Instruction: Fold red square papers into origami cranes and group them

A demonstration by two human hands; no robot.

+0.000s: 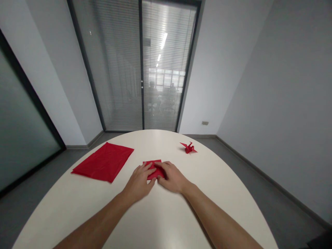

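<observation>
Head view: both hands rest together at the middle of the white table (166, 221), pressed flat on a small red paper piece (153, 165). The left hand (138, 183) covers its near left part; the right hand (171, 178) lies across its right side, fingertips meeting over the fold. Neither hand grips; both bear down with fingers extended. A stack of red sheets (103, 162) lies well to the left, and a finished red paper crane (188, 148) stands apart on the far right. Judgement: the crease is best set by aligning the edges first, one hand pinning the paper while the other runs firmly along the fold.
</observation>
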